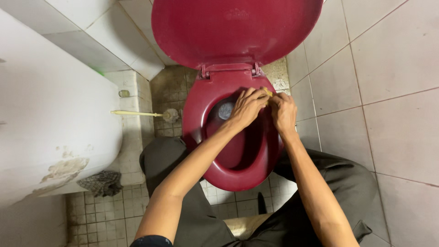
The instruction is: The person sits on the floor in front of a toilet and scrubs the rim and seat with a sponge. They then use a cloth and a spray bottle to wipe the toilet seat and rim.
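Observation:
A dark red toilet [219, 171] stands below me with its lid [233, 29] raised against the wall. Both hands reach over the back right part of the seat near the hinges [228, 69]. My left hand [247, 107] and my right hand [283, 112] meet there, fingers curled around a small yellow thing [267, 93], perhaps a sponge or cloth, pressed on the seat rim. Most of that yellow thing is hidden by the fingers. Water [225, 110] shows in the bowl beside my left hand.
A white tub or basin [50, 119] fills the left side. A toilet brush [146, 114] lies on the small-tiled floor beside the toilet, and a checked rag [101, 183] lies under the tub. White wall tiles [388, 82] rise on the right. My knees flank the bowl.

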